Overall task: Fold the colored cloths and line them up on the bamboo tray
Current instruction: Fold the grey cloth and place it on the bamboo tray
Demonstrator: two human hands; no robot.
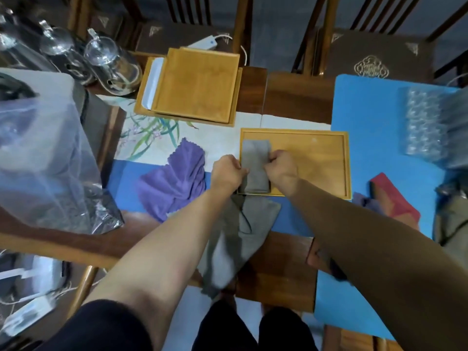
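Two of our hands work at one bamboo tray (316, 171), which lies on the blue mat (374, 138) and pale runner near the middle of the wooden table (291, 95). That table is the biggest thing before us, and the mat covers its right side and runs under the tray. At far left sits a large clear plastic bag (45, 153) over something we cannot make out, with glass vessels (111, 62) behind it. Beyond the runner rests a stack of square bamboo trays (195, 82), well apart from ours. A loose grey cloth (235, 236) hangs off the near table edge between our forearms. Left of the tray a purple cloth (174, 178) lies crumpled, partly on the mat and partly on the runner. At the right edge a roll of bubble wrap (425, 122) lies on the mat, and nearer us a red cloth (392, 196) lies folded there too. Inside the tray's left end lies the folded grey cloth (255, 163), a narrow strip running front to back. Our left hand (228, 171) pinches its left edge with curled fingers, and our right hand (281, 165) pinches its right edge likewise, both knuckles up.
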